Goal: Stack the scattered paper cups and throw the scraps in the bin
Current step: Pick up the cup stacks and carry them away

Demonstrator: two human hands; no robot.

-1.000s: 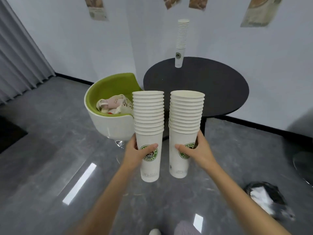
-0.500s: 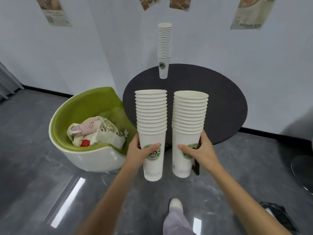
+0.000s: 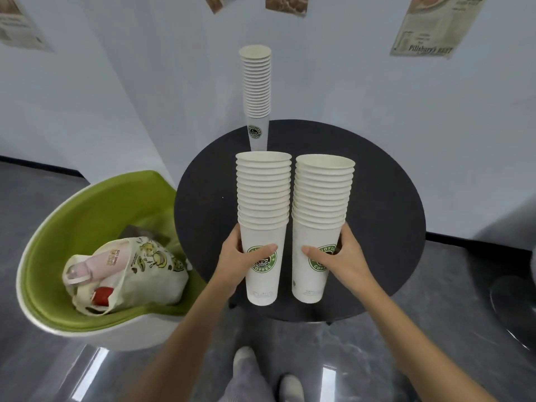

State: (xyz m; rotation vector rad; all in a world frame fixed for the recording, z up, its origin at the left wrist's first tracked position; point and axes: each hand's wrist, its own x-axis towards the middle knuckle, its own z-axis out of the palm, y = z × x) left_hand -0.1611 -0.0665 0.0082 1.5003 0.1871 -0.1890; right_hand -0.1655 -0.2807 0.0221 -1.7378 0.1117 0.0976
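Observation:
I hold two tall stacks of white paper cups with green coffee logos, upright and side by side over the near part of the round black table (image 3: 385, 216). My left hand (image 3: 235, 265) grips the bottom cup of the left stack (image 3: 263, 198). My right hand (image 3: 342, 262) grips the bottom cup of the right stack (image 3: 322, 195). A third, taller stack of cups (image 3: 255, 91) stands at the table's far edge near the wall. I cannot tell whether the held stacks touch the tabletop.
A green and white tub chair (image 3: 72, 227) stands left of the table and holds a cloth tote bag (image 3: 139, 274) with a pink bottle. My feet (image 3: 246, 358) are on the grey glossy floor below. Posters hang on the white wall behind.
I have stepped closer to the table. The two held stacks now sit over the tabletop instead of in front of it. The black bag on the floor at right has left the view.

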